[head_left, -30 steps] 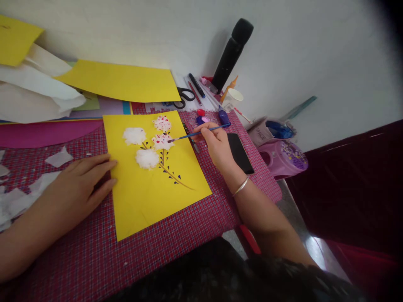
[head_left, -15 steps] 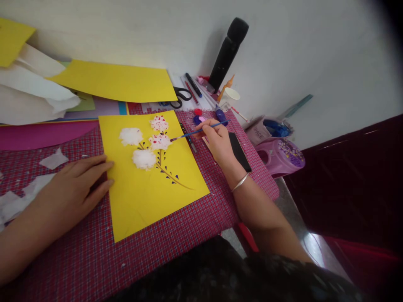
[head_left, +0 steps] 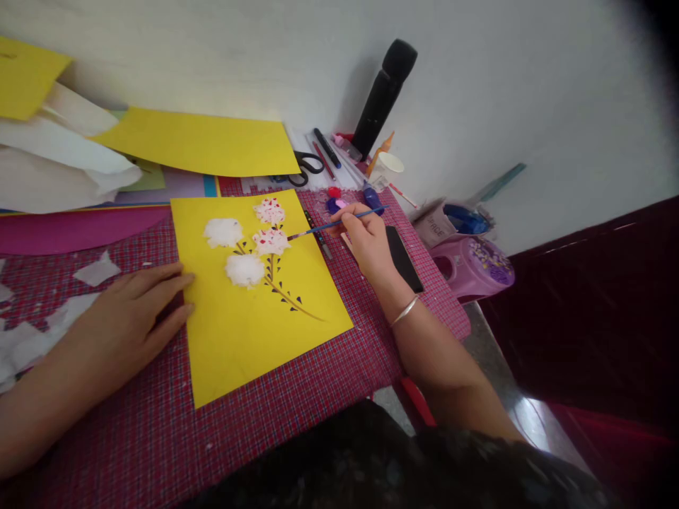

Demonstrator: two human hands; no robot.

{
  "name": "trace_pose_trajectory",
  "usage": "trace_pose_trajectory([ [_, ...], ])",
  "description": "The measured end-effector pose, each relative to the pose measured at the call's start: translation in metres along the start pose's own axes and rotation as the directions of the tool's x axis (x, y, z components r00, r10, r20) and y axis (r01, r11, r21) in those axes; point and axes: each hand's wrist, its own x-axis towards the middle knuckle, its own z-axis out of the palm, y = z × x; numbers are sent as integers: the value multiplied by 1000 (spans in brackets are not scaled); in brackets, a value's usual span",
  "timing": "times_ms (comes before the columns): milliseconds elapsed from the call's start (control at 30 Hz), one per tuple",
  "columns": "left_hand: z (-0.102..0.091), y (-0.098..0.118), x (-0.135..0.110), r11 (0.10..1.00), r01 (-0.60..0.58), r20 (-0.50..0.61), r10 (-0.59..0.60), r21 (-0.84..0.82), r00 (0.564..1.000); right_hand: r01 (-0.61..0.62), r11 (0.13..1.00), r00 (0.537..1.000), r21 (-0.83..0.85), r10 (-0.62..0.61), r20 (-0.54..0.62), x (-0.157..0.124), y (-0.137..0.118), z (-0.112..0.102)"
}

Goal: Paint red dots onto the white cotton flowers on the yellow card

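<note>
A thin blue paintbrush (head_left: pixel 347 220) is pinched in my right hand (head_left: pixel 366 240), its tip at the right edge of a white tissue flower (head_left: pixel 271 242) dotted with red. That flower is on a yellow sheet (head_left: pixel 254 346), along with a second speckled flower (head_left: pixel 269 211) and two plain white ones, the upper (head_left: pixel 223 232) and the lower (head_left: pixel 245 270). A brown painted stem (head_left: pixel 291 300) with small dark leaves runs below them. My left hand (head_left: pixel 143 304) lies flat with fingers stretched, fingertips on the sheet's left edge.
Blobs of red and purple paint (head_left: pixel 334 198) are just beyond my right hand. Scissors (head_left: pixel 306 168), pens, a paper cup (head_left: pixel 391 163) and a tall black bottle (head_left: pixel 387 99) stand or lie by the wall. White paper scraps (head_left: pixel 97 269) are at left; a pink container (head_left: pixel 477 265) is beyond the table's right edge.
The view has shifted slightly. The brush tip stays at the edge of the same speckled flower, and both hands keep nearly the same places.
</note>
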Motion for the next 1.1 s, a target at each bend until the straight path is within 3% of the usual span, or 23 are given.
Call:
trace_pose_trajectory([
  [233,0,0,0,1000,-26,-9,26,5,1000,-7,1000,996,18,5,90,-4,1,7],
  [467,0,2,0,1000,0,-6,0,0,1000,15,999,997,42,-18,78,-5,-1,5],
  [667,-1,3,3,1000,-12,-19,12,0,1000,13,998,979,54,-24,202,-6,8,14],
  [933,-2,5,3,1000,-1,-24,2,10,1000,11,997,997,81,-17,69,-3,9,7],
  [1100,1,3,1,1000,8,-6,-8,-4,1000,11,998,978,64,-24,207,-7,13,19],
])
